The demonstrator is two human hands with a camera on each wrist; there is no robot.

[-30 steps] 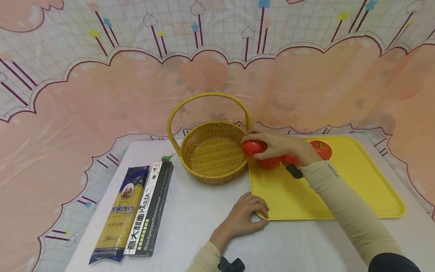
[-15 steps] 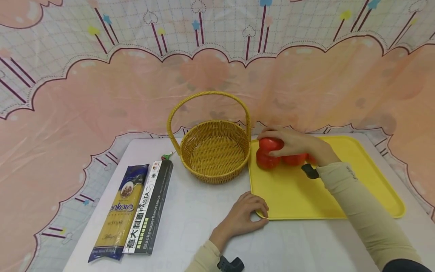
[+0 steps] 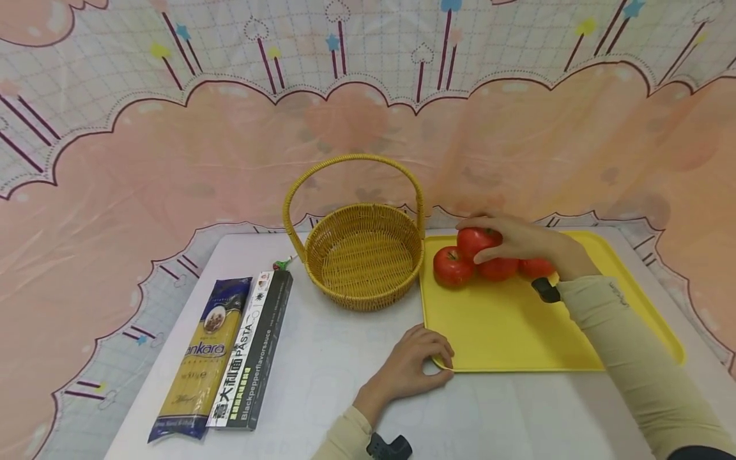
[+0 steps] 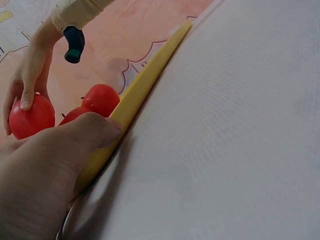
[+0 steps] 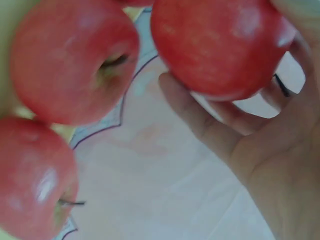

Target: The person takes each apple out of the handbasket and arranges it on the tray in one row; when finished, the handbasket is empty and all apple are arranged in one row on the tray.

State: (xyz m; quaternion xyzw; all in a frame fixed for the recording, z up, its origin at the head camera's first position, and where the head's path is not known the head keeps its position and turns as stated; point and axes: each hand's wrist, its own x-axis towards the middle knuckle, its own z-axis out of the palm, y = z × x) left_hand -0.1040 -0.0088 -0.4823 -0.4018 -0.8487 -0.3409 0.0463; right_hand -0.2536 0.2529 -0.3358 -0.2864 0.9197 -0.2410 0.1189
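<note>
My right hand [image 3: 520, 237] grips a red apple [image 3: 478, 241], fingers over its far side and thumb at the near side. It is held up over the back left part of a yellow tray [image 3: 494, 332]. Other red apples [image 3: 453, 267] sit in a row on the tray just below and beside it. Up close in the right wrist view, the held apple [image 5: 220, 47] is round against the fingers, with two stemmed apples [image 5: 75, 60] next to it. My left hand [image 3: 409, 364] holds the tray's near left corner, thumb along the rim in the left wrist view.
A yellow wicker basket [image 3: 368, 300] with a tall handle stands left of the tray, right at its edge. Further left lie a bag of pasta [image 3: 201, 364] and a black-and-white pasta box [image 3: 253, 351]. A patterned cloth [image 3: 368, 128] hangs behind the table.
My right hand has moved right with the apple, from beside the basket's rim to above the other apples, uncovering the leftmost one. The left hand has stayed at the tray corner.
</note>
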